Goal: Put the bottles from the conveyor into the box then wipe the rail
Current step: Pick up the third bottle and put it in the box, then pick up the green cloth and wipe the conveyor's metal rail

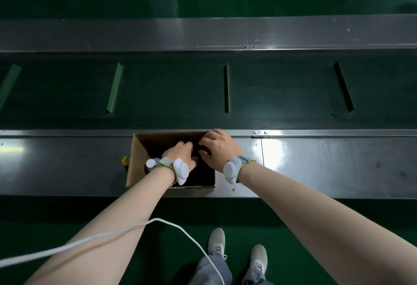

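Observation:
An open cardboard box point(135, 160) stands on the near steel rail point(316, 162) of the conveyor. Both my hands are down in its dark inside. My left hand point(180, 152) reaches in from the near left with its fingers curled downward. My right hand point(220, 149) lies over the far right corner with its fingers bent. What the fingers touch is lost in shadow. A white round cap point(150, 163) shows inside the box by my left wrist. I see no bottle on the green belt point(282, 90).
A small yellow object point(125, 160) sits on the rail against the box's left side. The belt has raised cleats point(226, 87), and a far steel rail point(135, 34) lies beyond. A white cable point(112, 232) crosses my left forearm. My shoes point(216, 241) stand on green floor.

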{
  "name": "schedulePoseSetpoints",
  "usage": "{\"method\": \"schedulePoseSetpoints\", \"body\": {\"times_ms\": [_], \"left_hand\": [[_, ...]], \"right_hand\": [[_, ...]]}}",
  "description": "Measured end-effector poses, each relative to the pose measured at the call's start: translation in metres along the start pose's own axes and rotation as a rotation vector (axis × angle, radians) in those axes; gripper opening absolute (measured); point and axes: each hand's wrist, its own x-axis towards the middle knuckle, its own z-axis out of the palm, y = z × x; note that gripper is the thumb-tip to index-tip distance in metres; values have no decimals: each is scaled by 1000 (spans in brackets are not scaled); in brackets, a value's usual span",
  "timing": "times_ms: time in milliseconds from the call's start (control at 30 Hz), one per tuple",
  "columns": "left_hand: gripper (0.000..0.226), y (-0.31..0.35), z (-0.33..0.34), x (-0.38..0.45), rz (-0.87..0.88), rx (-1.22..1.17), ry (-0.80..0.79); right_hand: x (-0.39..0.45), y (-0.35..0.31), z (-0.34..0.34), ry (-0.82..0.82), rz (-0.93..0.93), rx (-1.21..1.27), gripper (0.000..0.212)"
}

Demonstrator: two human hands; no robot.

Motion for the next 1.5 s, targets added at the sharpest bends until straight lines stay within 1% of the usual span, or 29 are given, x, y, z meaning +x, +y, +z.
{"method": "schedulePoseSetpoints", "body": {"times_ms": [167,233,333,367,467,533,600,633,700,733,767,867,900,1000,1033,1133,1167,1267,1333,1367,1400,1433,1500], "left_hand": [[35,20,-38,-21,25,15,48],[35,27,-48,-25,11,26,36],[32,47,-75,-39,27,-11,81],[32,73,-97,-51,58,-23,138],[35,113,-138,-66,89,-115,288],[35,161,-169,-80,153,-193,411],[32,230,-193,-99,240,-284,515],[31,242,-200,-103,265,-342,540],[29,310,-209,-116,350,-392,596],[28,322,-212,-121,364,-402,616],[27,354,-213,-125,411,-404,626],[26,465,-202,-145,529,-387,617],[26,474,-201,-147,544,-401,613],[27,563,-176,-153,624,-382,591],[27,569,-174,-154,625,-384,586],[27,645,-139,-153,706,-354,538],[27,650,-136,-153,708,-353,517],[31,704,-104,-142,748,-320,464],[33,750,-82,-124,767,-298,401],[33,790,-64,-109,783,-284,350],[34,795,-60,-103,785,-277,329],[35,817,-48,-88,796,-271,312],[36,823,-43,-76,785,-263,333]], "right_hand": [[-12,-2,-47,-29,99,-11,38],[-14,-2,-61,-49,131,-2,40],[-20,2,-92,-1,184,34,45],[-35,8,-122,39,220,76,49],[-48,16,-162,123,285,204,58],[-70,34,-200,236,318,292,56],[-103,65,-242,349,335,359,53],[-107,66,-251,370,327,371,51],[-146,98,-288,438,339,390,49],[-150,102,-295,458,324,396,47],[-170,118,-312,483,321,388,44],[-243,185,-356,587,349,381,38],[-250,190,-360,600,346,374,37],[-321,251,-382,671,417,392,35],[-326,256,-384,692,410,393,34],[-388,313,-385,734,507,397,36],[-394,315,-383,736,515,395,38],[-434,357,-380,752,589,415,40],[-460,398,-378,757,673,431,40],[-479,436,-376,765,739,429,41],[-481,445,-373,776,758,432,43],[-491,467,-372,772,805,426,44],[-497,474,-371,750,822,413,49]]}}
